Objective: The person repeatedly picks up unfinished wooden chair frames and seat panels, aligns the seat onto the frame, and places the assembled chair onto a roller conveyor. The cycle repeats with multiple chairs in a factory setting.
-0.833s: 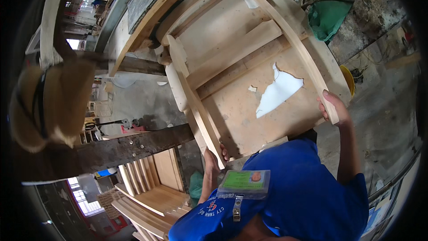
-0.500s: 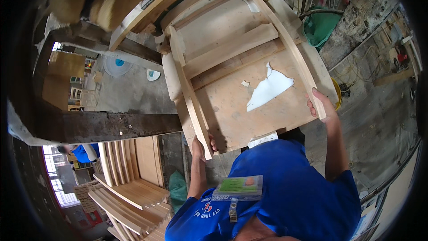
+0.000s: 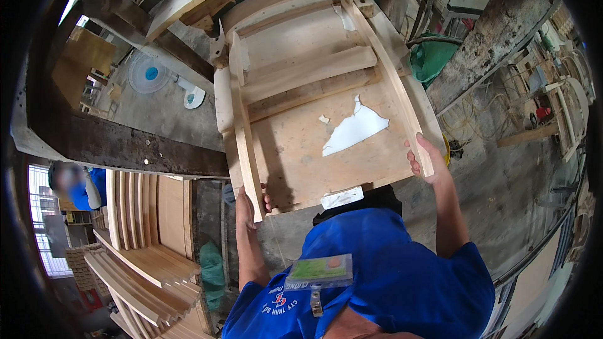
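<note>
A pale wooden frame (image 3: 308,76), two long side rails joined by a wide crosspiece, lies over a plywood board (image 3: 352,179) with a curved far rail (image 3: 289,1). My left hand (image 3: 246,207) is closed round the near end of the left side rail (image 3: 246,144), its fingertips showing on the inner side. My right hand (image 3: 429,157) grips the near end of the right side rail (image 3: 397,97), thumb on top. Between the rails, a torn white patch (image 3: 357,129) shows on the board. A small wooden block (image 3: 360,1) stands by the frame's far right corner.
Dark beams (image 3: 157,157) run beside the board at left, and a stained post (image 3: 487,41) rises at right. Stacked curved wooden parts (image 3: 135,282) fill the lower left. A green bag (image 3: 433,56), a standing fan (image 3: 149,73) and a co-worker in blue (image 3: 88,188) are around.
The whole scene has shifted left in the picture as the view turned. A large tan object has left the upper left. Both hands keep their grip on the rails.
</note>
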Motion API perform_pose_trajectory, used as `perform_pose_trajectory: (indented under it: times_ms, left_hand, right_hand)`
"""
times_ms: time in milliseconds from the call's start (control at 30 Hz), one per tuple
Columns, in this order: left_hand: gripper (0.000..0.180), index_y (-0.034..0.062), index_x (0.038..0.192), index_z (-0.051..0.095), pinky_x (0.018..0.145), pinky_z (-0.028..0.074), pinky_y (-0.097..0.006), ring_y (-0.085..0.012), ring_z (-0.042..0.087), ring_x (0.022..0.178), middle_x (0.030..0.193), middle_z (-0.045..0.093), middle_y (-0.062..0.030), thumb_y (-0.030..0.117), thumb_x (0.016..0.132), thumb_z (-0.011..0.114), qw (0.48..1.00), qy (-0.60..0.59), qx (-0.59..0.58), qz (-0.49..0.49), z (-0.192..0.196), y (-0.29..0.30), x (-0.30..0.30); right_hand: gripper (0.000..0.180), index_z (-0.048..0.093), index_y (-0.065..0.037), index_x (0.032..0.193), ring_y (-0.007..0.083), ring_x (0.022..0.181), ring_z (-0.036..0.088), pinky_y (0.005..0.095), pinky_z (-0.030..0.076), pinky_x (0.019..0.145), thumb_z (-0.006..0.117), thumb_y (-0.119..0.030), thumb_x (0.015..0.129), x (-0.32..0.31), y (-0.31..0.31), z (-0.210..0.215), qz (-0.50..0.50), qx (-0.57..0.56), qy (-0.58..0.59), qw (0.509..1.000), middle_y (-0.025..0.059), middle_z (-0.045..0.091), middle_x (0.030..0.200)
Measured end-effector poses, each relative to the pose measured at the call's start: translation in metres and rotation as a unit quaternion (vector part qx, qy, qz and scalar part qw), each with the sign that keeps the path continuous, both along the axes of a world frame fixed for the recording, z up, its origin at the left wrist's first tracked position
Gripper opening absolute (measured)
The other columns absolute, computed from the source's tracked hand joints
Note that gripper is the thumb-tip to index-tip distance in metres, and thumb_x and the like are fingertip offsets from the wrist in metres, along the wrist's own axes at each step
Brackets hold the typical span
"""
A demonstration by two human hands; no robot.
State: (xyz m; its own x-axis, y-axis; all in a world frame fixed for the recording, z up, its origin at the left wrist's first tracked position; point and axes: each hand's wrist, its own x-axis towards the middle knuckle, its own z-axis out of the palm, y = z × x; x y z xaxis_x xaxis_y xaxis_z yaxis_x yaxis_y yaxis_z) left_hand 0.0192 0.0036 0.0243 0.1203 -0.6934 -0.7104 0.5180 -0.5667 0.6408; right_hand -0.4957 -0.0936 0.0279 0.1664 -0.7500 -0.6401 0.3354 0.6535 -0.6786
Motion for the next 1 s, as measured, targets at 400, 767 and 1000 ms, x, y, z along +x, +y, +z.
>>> perform_pose_trajectory:
  times_ms: [400, 767, 1000]
  left_hand:
    - [0.061, 0.0, 0.116, 0.06, 0.049, 0.049, -0.038, -0.0266, 0.058, 0.049, 0.067, 0.06, -0.0146, 0.053, 0.106, 0.031, 0.999, -0.041, -0.027, -0.005, 0.051, 0.05, -0.009]
    - [0.059, -0.0017, 0.112, 0.061, 0.048, 0.051, -0.039, -0.027, 0.059, 0.048, 0.065, 0.062, -0.0154, 0.051, 0.104, 0.035, 0.999, -0.041, -0.003, 0.036, 0.068, 0.092, -0.015]
    - [0.064, -0.002, 0.111, 0.059, 0.058, 0.053, -0.042, -0.0302, 0.064, 0.061, 0.073, 0.064, -0.0173, 0.051, 0.106, 0.023, 0.998, -0.009, 0.058, 0.006, 0.042, 0.132, -0.025]
  right_hand:
    - [0.057, 0.06, -0.004, 0.116, 0.0112, 0.043, 0.047, 0.0261, 0.037, 0.04, 0.051, -0.059, 0.103, -0.006, 0.049, 0.045, -0.022, -0.01, -0.003, 1.0, 0.0036, 0.057, 0.068]
    - [0.056, 0.06, -0.003, 0.118, 0.0124, 0.044, 0.05, 0.0268, 0.039, 0.04, 0.052, -0.057, 0.103, -0.012, 0.096, 0.071, -0.035, -0.018, -0.031, 0.999, 0.0062, 0.058, 0.07]
    - [0.055, 0.056, 0.0, 0.123, 0.012, 0.047, 0.053, 0.0266, 0.044, 0.043, 0.059, -0.05, 0.101, -0.029, 0.126, 0.039, 0.005, -0.039, 0.021, 0.999, 0.0056, 0.06, 0.071]
